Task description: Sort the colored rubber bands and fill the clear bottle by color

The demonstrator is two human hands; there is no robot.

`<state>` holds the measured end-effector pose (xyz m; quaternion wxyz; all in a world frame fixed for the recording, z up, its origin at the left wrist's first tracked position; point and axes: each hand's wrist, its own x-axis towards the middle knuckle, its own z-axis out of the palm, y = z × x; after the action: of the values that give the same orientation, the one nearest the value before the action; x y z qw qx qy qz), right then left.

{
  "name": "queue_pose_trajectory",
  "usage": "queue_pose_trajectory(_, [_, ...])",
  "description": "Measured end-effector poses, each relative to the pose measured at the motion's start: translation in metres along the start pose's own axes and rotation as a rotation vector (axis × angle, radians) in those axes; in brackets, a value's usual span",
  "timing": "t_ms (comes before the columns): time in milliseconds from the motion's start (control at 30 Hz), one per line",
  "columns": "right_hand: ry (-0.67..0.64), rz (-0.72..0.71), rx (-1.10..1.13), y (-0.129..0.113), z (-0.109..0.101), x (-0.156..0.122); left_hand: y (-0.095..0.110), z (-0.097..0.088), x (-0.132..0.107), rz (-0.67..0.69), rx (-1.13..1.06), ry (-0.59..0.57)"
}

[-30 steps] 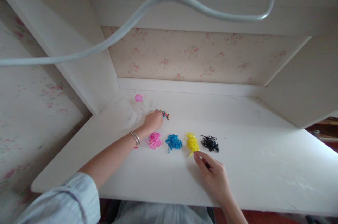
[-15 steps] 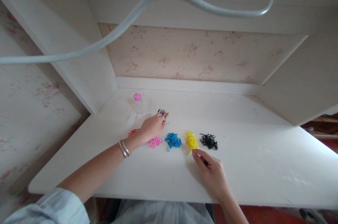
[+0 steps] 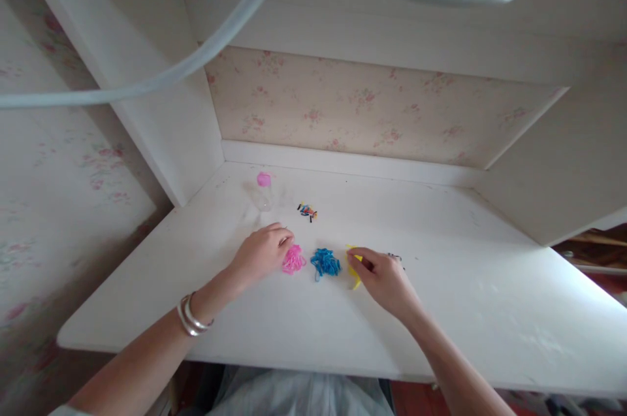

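Observation:
My left hand is closed in a pinch just left of the pink pile of small rubber bands; a tiny dark tip shows at its fingers, too small to name. The red pile is hidden beneath this hand. My right hand hovers at the yellow pile of rubber bands, thumb and forefinger pressed together; whatever they hold cannot be seen. Between the hands lies a blue pile of rubber bands. Behind my right hand, only a bit of the black pile shows. Farther back sits a small mixed-colour pile.
A clear bottle with a pink cap stands at the back left of the white desk. White side panels and a floral back wall enclose the desk. A pale cable crosses the upper view.
My left hand has drawn back from the mixed pile toward the near left, uncovering it. My right hand has moved up and left over the yellow pile, now covering most of the black one.

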<state>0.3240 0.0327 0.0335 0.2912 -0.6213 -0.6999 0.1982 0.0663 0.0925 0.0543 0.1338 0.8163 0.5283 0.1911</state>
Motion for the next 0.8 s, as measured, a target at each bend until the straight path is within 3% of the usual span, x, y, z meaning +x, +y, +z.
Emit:
queue_pose_trajectory(133, [-0.074, -0.050, -0.216, -0.028, 0.004, 0.053, -0.022, -0.012, -0.045, -0.085, -0.131, 0.123])
queue_pose_trajectory(267, [-0.178, -0.027, -0.468, -0.040, 0.029, 0.098, -0.047, -0.002, -0.092, -0.168, -0.283, 0.201])
queue_pose_trajectory(367, [-0.243, 0.021, -0.555, -0.040, 0.049, 0.120, -0.061, 0.008, -0.115, -0.230, -0.324, 0.236])
queue_pose_trajectory(567, [-0.261, 0.051, -0.587, -0.035, 0.069, 0.138, -0.067, 0.013, -0.116, -0.254, -0.394, 0.239])
queue_pose_trajectory(800, [-0.275, 0.030, -0.600, -0.031, 0.066, 0.138, -0.068, 0.013, -0.115, -0.238, -0.386, 0.224])
